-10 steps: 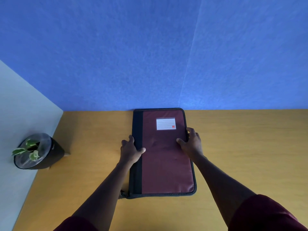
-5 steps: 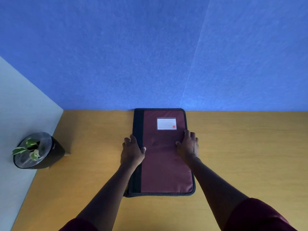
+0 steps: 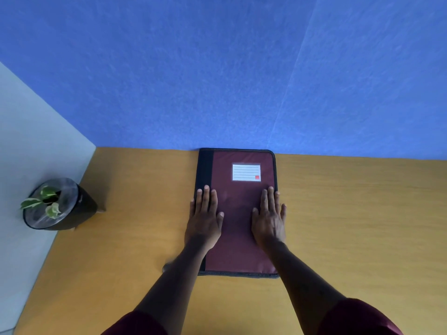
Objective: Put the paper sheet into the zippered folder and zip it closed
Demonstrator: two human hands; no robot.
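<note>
A maroon zippered folder (image 3: 238,189) with a black spine strip and a white label (image 3: 246,172) lies closed and flat on the wooden table (image 3: 350,213), its far edge against the blue wall. My left hand (image 3: 204,217) rests flat on the folder's left side over the spine, fingers straight. On the right side, near the zipper edge, my right hand (image 3: 269,218) lies flat too. No paper sheet is visible.
A black pot with a small green plant (image 3: 56,205) stands at the table's left edge beside a pale side wall. The blue wall (image 3: 217,68) closes off the back of the table.
Both hands have flattened out on the cover; their fingers were curled at the folder's edges before. The folder has slid slightly away, toward the wall.
</note>
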